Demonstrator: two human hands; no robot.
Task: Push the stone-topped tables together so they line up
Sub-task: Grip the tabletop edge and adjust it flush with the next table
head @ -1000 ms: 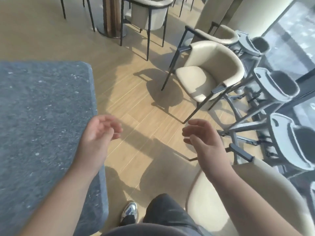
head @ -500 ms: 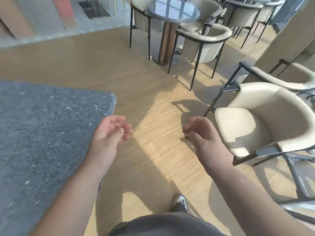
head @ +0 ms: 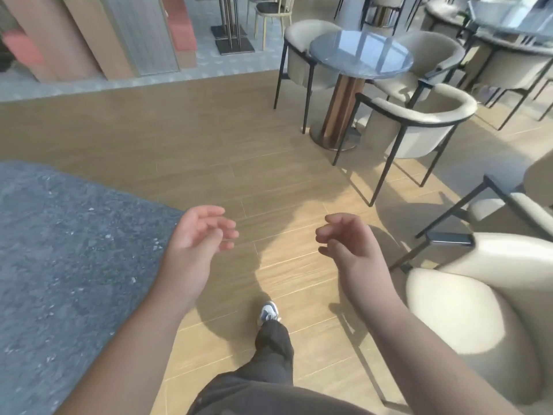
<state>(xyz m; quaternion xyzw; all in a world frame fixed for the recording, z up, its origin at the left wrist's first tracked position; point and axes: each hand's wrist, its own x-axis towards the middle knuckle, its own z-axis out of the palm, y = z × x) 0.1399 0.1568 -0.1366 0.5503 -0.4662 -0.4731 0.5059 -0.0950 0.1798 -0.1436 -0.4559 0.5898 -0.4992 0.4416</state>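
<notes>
While stone-topped table (head: 65, 265) runs off-frame (left), left hand (head: 197, 235), right hand (head: 347, 241) loosely curled, empty.

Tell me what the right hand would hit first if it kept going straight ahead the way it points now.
Probably nothing soon: the right hand points forward over bare wooden floor. Further along that line stands the round table, though depth is hard to judge from this view.

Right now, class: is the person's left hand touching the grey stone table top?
Cannot tell. In the head view the left hand overlaps the corner of the stone table top, fingers loosely curled, but no contact or gap shows plainly.
</notes>
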